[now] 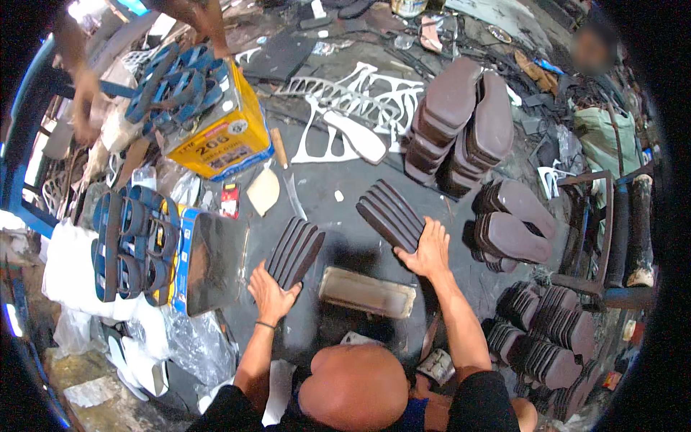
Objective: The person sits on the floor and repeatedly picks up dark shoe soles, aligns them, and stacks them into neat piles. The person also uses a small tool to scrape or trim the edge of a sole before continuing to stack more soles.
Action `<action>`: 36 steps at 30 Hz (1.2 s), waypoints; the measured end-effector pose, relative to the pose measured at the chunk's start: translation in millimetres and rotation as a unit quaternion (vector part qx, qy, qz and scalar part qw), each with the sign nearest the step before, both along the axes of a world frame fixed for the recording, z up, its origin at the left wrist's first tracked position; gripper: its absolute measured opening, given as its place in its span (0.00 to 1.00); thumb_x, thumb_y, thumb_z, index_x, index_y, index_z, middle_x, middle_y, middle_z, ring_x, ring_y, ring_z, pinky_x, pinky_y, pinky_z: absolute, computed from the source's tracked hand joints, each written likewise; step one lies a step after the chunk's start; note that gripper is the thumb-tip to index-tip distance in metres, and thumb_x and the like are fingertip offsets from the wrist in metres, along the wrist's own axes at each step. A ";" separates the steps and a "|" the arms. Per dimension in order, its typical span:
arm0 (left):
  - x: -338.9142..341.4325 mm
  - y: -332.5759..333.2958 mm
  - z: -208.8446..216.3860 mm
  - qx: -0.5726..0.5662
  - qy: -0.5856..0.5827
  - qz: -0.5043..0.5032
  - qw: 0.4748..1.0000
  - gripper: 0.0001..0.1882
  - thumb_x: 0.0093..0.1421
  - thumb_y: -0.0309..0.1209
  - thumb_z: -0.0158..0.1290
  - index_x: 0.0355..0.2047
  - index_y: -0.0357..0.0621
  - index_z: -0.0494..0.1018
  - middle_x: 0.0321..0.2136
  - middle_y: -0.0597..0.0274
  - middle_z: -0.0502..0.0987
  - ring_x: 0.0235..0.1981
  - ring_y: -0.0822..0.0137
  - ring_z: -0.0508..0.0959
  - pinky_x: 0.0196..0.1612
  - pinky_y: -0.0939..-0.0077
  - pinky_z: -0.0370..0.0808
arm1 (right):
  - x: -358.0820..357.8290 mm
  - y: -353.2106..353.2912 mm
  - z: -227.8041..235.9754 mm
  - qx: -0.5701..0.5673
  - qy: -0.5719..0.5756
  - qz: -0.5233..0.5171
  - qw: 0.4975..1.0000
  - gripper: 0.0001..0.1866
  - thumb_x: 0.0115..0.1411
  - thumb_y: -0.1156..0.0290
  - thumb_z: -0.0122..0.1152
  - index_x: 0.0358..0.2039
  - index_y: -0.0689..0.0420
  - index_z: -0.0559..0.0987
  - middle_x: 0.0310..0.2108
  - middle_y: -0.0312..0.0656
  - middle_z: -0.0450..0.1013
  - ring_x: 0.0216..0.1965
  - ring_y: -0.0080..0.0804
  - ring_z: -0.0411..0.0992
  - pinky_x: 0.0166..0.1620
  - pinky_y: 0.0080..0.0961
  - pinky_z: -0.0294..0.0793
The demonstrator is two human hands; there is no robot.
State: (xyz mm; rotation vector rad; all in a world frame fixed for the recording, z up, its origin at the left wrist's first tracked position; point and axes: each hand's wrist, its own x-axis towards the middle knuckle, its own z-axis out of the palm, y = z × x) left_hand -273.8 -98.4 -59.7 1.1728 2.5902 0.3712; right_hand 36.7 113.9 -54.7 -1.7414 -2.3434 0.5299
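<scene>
My left hand point(273, 295) is closed round the near end of a stack of dark brown shoe soles point(296, 248), which stand on edge side by side. A second stack of dark soles point(389, 212) is gripped at its right end by my right hand point(430, 252), thumb on the near side and fingers on the far side. The two stacks are apart, tilted toward each other over the dark work surface point(327, 191). Just nearer than them, between my forearms, lies a worn rectangular block or shallow tray point(367, 291); which one I cannot tell.
Tall piles of brown soles point(461, 115) stand far right, with more soles point(515, 223) and sole stacks point(540, 331) nearer. Blue strapped sandals point(133, 241) rest on a box at left; others top a yellow box point(223, 129). White cut-out scraps point(353, 108) and a knife point(294, 198) lie ahead.
</scene>
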 end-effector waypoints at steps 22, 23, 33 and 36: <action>5.7 187.1 0.1 0.250 -0.163 -0.093 0.950 0.35 0.62 0.41 0.63 0.60 0.27 0.66 0.53 0.43 0.74 0.54 0.56 0.75 0.60 0.62 0.70 | -85.8 45.1 17.5 -0.063 0.226 -0.148 0.961 0.42 0.58 0.41 0.64 0.59 0.66 0.71 0.55 0.60 0.69 0.61 0.58 0.65 0.63 0.50 0.64; -3.1 190.4 9.0 0.317 -0.147 -0.088 0.933 0.35 0.62 0.38 0.63 0.61 0.28 0.64 0.55 0.43 0.72 0.56 0.55 0.73 0.61 0.61 0.68 | -74.4 53.6 58.3 0.075 0.276 -0.151 0.946 0.39 0.59 0.45 0.65 0.58 0.66 0.71 0.54 0.60 0.69 0.60 0.57 0.65 0.63 0.49 0.63; 135.5 429.9 99.2 0.210 -0.465 -0.192 0.838 0.47 0.59 0.49 0.60 0.67 0.27 0.57 0.64 0.38 0.65 0.64 0.52 0.67 0.66 0.64 0.62 | 63.6 208.3 126.1 -0.122 0.347 -0.298 0.881 0.48 0.61 0.36 0.53 0.57 0.78 0.69 0.59 0.74 0.65 0.66 0.61 0.62 0.66 0.44 0.62; 132.5 444.1 85.1 0.188 -0.553 -0.234 0.777 0.37 0.62 0.48 0.55 0.63 0.31 0.67 0.59 0.47 0.73 0.61 0.58 0.71 0.64 0.65 0.64 | 61.0 215.3 142.7 -0.136 0.262 -0.289 0.911 0.45 0.63 0.39 0.51 0.54 0.78 0.72 0.58 0.71 0.66 0.64 0.58 0.65 0.64 0.43 0.65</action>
